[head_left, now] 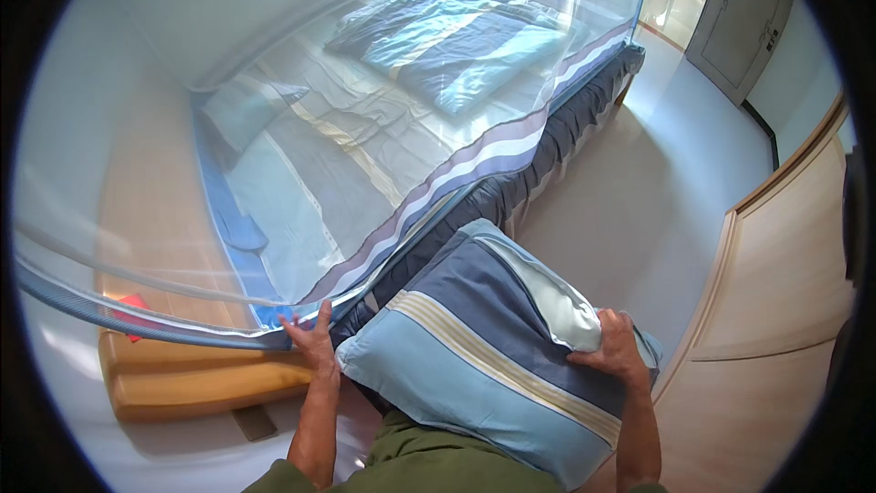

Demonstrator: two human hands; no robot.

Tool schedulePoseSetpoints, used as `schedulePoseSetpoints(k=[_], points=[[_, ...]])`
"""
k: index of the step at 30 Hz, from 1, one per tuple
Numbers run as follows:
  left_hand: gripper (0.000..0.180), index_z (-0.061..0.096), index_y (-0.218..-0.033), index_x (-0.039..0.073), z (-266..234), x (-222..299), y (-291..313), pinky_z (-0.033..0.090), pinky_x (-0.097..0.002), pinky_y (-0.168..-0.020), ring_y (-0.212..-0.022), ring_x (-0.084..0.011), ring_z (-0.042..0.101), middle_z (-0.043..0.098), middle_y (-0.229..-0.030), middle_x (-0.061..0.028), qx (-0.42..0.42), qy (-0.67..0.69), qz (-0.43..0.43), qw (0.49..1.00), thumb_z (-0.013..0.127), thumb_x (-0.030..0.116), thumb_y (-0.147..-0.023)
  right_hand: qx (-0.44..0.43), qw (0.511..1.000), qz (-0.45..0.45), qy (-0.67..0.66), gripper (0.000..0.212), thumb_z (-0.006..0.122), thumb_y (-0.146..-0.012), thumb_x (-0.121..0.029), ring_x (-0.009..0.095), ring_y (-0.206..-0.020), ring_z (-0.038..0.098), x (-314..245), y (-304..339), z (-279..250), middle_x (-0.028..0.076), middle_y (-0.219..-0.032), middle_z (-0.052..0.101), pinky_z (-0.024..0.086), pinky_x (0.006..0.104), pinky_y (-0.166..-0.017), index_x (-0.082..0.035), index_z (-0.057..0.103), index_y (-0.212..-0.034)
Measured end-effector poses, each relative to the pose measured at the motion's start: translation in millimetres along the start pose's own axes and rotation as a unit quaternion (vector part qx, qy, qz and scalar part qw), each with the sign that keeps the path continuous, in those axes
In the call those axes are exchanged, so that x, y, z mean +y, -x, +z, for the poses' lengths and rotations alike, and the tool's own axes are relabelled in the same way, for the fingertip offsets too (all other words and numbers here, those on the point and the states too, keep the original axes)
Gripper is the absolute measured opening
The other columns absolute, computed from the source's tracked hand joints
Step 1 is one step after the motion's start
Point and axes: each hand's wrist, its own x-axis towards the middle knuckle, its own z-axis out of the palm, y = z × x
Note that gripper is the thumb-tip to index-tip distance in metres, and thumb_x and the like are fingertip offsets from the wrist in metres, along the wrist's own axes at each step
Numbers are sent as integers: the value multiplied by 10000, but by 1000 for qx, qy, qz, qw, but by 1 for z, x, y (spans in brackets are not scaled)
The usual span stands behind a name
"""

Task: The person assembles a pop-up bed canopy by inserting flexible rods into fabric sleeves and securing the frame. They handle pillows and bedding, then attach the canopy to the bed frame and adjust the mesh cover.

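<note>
A pillow [474, 347] in a light blue and dark blue case with cream stripes lies across the front of my body. White inner filling [570, 315] shows at the case's opening on its far right side. My right hand [616, 347] grips the pillow by that edge, thumb on top. At the pillow's left corner my left hand [315, 344] is open, fingers spread and pointing up. It is right by the bottom corner of a sheer mosquito net [474, 160] with striped trim; whether it touches the net I cannot tell.
Behind the net stands a bed with a striped sheet [351, 192], a folded quilt [456, 36] and another pillow [242, 114]. A wooden headboard [201, 379] is at the left, a wooden cabinet [757, 310] at the right. Floor [630, 192] runs between bed and cabinet toward a grey door [739, 18].
</note>
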Motion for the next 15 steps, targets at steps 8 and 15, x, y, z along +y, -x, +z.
schedulePoseSetpoints(k=[8, 15], points=[[1176, 65, -1667, 9, 115, 148, 8, 343, -392, -1205, -1465, -271, 384, 322, -1657, -196, -268, 1, 309, 912, 873, 318, -870, 56, 995, -74, 42, 626, 899, -600, -431, 395, -924, 642, -36, -6, -10, 197, -906, 682, 403, 555, -1012, -23, 644, -1001], [611, 519, -1374, -12, 302, 263, 110, 508, -376, -991, -1076, -250, 627, 628, -1166, -164, -300, 86, 527, 791, 782, 357, -964, 62, 994, -84, 28, 538, 874, -602, -267, 415, -848, 657, -91, -4, -50, 194, -895, 675, 507, 502, -806, -11, 633, -1008]])
